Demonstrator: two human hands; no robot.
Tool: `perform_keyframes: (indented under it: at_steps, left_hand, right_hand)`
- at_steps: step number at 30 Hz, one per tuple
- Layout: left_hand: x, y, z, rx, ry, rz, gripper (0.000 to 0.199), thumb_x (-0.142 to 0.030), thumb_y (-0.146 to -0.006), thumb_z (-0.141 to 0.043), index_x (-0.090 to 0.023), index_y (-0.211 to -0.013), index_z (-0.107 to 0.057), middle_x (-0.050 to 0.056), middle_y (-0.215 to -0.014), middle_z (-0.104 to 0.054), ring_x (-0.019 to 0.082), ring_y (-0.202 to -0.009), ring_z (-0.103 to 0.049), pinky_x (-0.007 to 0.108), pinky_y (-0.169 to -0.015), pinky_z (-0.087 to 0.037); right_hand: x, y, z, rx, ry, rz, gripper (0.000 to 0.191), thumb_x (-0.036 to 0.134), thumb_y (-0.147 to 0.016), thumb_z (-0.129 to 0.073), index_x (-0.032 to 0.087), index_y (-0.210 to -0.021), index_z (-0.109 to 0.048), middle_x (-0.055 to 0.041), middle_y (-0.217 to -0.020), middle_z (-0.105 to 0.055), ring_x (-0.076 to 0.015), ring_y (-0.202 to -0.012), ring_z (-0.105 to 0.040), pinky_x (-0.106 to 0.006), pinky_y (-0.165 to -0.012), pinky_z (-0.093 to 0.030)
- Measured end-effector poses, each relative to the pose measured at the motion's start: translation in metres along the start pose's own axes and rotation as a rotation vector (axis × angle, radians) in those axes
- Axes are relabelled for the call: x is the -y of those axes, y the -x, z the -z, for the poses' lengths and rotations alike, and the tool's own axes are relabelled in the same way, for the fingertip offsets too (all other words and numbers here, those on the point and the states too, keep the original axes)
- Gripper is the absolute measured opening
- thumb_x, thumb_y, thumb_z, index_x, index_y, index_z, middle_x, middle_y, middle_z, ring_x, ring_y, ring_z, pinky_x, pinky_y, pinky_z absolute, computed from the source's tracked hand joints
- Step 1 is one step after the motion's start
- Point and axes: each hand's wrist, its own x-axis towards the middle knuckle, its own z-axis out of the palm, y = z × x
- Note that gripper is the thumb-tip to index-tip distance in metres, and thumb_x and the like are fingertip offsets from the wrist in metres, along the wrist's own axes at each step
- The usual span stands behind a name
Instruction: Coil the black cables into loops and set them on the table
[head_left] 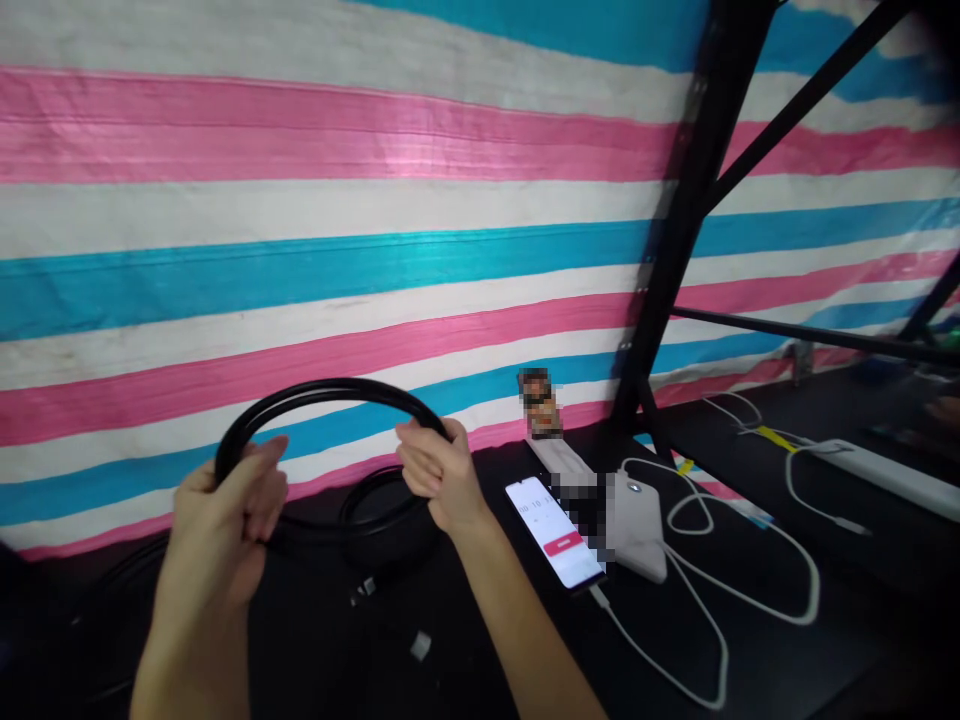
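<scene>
Several loops of a black cable (pixel 330 390) arch between my two hands, above the dark table. My left hand (pixel 232 510) is closed round the left side of the coil. On the right side, my right hand (pixel 439 465) grips the same cable with curled fingers. More of the cable hangs below and behind the hands, where a smaller loop shows between them. A plug end with a metallic tip (pixel 364 590) is visible beneath the loops. Where the rest of the cable runs at the left is too dark to make out.
To the right lie a lit phone (pixel 555 535) with a white charging cable (pixel 675 665) and a white power bank (pixel 637 525). A white power strip (pixel 889 475) lies farther right. A black metal frame (pixel 667 240) stands before the striped sheet (pixel 337 220). A small pale scrap (pixel 421 646) rests in front.
</scene>
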Motion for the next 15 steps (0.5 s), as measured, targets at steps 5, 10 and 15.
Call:
perform_keyframes:
  at_steps: [5,10,15]
  left_hand:
    - [0.031,-0.012,-0.007,0.086,-0.134,-0.064,0.037,-0.031,-0.067,-0.066,-0.018,-0.043,-0.041,-0.002,-0.04,-0.045,0.011,-0.042,-0.043,0.024,-0.05,-0.038]
    - [0.069,-0.016,-0.022,-0.039,-0.354,-0.213,0.017,-0.034,-0.073,-0.056,-0.018,-0.078,-0.057,0.004,-0.085,-0.059,0.019,-0.081,-0.055,0.031,-0.075,-0.042]
    - [0.077,-0.003,-0.042,-0.2,-0.016,0.106,0.05,-0.043,-0.068,-0.063,-0.023,-0.107,-0.039,0.004,-0.1,-0.051,0.018,-0.086,-0.056,0.03,-0.07,-0.046]
  right_hand:
    - [0.014,0.012,-0.002,-0.074,-0.025,0.177,0.047,0.024,-0.07,-0.06,0.02,-0.04,-0.024,0.0101,-0.034,-0.017,-0.0019,-0.029,-0.012,-0.021,-0.03,-0.004]
    - [0.018,0.023,-0.007,-0.111,0.223,0.394,0.046,0.028,-0.074,-0.059,0.019,-0.04,-0.029,0.0082,-0.036,-0.019,-0.0036,-0.032,-0.017,-0.023,-0.034,-0.01]
    - [0.015,0.028,-0.003,-0.116,0.413,0.522,0.045,0.034,-0.074,-0.06,0.02,-0.044,-0.03,0.0064,-0.042,-0.023,-0.0052,-0.036,-0.019,-0.023,-0.036,-0.014]
